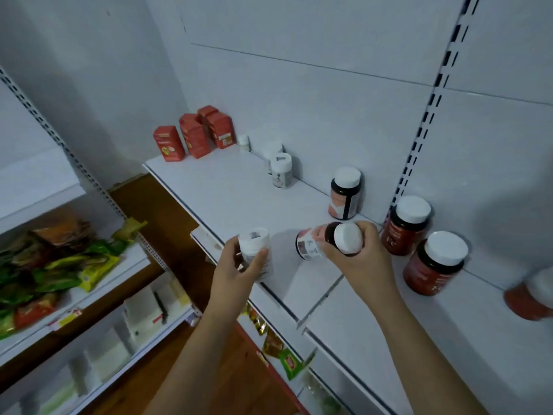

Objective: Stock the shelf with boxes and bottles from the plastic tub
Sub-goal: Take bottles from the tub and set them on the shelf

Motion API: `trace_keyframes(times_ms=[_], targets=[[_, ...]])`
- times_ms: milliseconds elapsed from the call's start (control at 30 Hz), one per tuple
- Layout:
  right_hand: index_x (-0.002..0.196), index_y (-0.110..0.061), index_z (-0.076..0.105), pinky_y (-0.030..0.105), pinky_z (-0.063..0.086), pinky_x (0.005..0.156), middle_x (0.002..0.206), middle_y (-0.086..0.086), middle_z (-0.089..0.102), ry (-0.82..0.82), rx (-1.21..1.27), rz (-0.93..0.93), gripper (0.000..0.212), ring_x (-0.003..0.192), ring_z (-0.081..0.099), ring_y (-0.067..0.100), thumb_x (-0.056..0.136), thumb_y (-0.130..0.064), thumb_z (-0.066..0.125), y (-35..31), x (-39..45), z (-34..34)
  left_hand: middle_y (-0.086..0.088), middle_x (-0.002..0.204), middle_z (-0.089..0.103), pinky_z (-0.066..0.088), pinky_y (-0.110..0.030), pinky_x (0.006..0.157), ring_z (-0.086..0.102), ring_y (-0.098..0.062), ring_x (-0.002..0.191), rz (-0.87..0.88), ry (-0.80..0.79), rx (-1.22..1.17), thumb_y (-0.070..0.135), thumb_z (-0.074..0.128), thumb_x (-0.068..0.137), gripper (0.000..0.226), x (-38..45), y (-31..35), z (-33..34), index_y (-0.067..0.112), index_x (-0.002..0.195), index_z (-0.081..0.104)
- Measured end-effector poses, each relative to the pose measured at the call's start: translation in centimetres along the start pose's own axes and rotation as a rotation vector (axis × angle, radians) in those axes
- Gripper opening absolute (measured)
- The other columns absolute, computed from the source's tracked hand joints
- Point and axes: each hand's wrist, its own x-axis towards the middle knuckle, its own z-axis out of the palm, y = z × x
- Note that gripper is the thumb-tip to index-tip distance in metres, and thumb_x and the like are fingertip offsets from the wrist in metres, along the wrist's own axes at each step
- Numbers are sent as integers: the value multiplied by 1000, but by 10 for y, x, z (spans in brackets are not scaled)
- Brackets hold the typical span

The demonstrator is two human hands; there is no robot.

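My left hand point(239, 271) grips a white bottle point(254, 244) with a white cap, held upright over the front edge of the white shelf point(227, 193). My right hand point(356, 259) holds a dark bottle point(344, 238) with a white cap, tilted on its side above the shelf. Its label end point(308, 244) points left. A similar dark bottle point(344, 193) stands upright at the back. Three red-labelled dark bottles stand to the right, the nearest two being one point(407, 226) at the upright and one point(434, 262) in front of it. The plastic tub is out of view.
Several red boxes point(194, 136) stand at the shelf's far left, with white bottles point(281, 170) along the back panel. A slotted upright point(431, 103) rises at the right. Lower shelves at left hold green and orange packets point(59, 259) and white boxes point(143, 310).
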Motion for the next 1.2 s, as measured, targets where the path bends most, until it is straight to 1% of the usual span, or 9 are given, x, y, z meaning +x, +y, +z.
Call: trace_keyframes(times_ms=[233, 333, 433, 567, 733, 833, 933, 1100, 1200], targets=[[109, -28, 52, 22, 48, 78, 106, -8, 60, 179, -63, -207, 52, 97, 58, 12, 70, -48, 79, -3, 28, 19, 19, 123, 58, 50, -8, 78, 58, 8, 106, 58, -96, -10, 39, 63, 91, 47, 51, -10, 5, 29, 134, 46], [129, -26, 51, 30, 48, 92, 122, -6, 57, 73, -164, -196, 64, 114, 53, 15, 75, -47, 78, 20, 31, 33, 18, 126, 58, 51, -16, 88, 58, 7, 108, 92, -163, 22, 41, 64, 90, 51, 67, -18, 8, 30, 136, 46], [128, -21, 54, 29, 47, 87, 113, -5, 56, 26, -281, -104, 61, 108, 55, 18, 76, -40, 79, 38, 28, 46, 21, 127, 58, 48, -17, 93, 56, 10, 109, 118, -240, 77, 40, 67, 88, 52, 82, -27, 7, 34, 135, 44], [107, -15, 64, 34, 49, 78, 95, 1, 64, 229, -510, -122, 47, 90, 59, 21, 76, -47, 77, 44, 27, 59, 17, 130, 58, 47, -28, 103, 56, 2, 117, 176, -352, 193, 40, 73, 85, 60, 105, -38, -1, 33, 136, 43], [126, -6, 55, 36, 44, 94, 117, 13, 55, 397, -561, 1, 57, 108, 53, 30, 80, -28, 80, 32, 21, 71, 19, 133, 55, 41, -13, 97, 53, -1, 120, 287, -459, 331, 40, 76, 84, 64, 122, -47, -14, 33, 139, 44], [122, -7, 55, 32, 46, 91, 115, 7, 47, 485, -503, -74, 51, 104, 52, 24, 78, -16, 79, 12, 5, 83, 14, 136, 54, 43, -25, 103, 51, -3, 121, 436, -508, 468, 44, 76, 81, 70, 137, -54, -27, 28, 141, 44], [125, -16, 52, 27, 46, 89, 119, -2, 44, 422, -405, -131, 46, 105, 52, 15, 84, -22, 74, -14, -7, 110, 8, 143, 48, 36, -32, 111, 45, -9, 129, 576, -490, 641, 55, 63, 86, 70, 153, -66, -44, 23, 144, 42], [146, -24, 35, 25, 36, 104, 141, -8, 35, 123, -275, -92, 81, 128, 35, 6, 79, -41, 78, -16, 14, 152, -2, 154, 41, 23, -38, 119, 38, -20, 141, 611, -329, 854, 45, 23, 99, 59, 196, -89, -75, 18, 147, 44], [138, -30, 45, 28, 46, 101, 130, -11, 52, -28, -256, 16, 82, 123, 50, 8, 68, -52, 80, 0, 34, 165, -5, 159, 33, 19, -39, 119, 28, -24, 148, 548, -296, 919, 51, 14, 96, 67, 227, -93, -89, 22, 150, 41]])
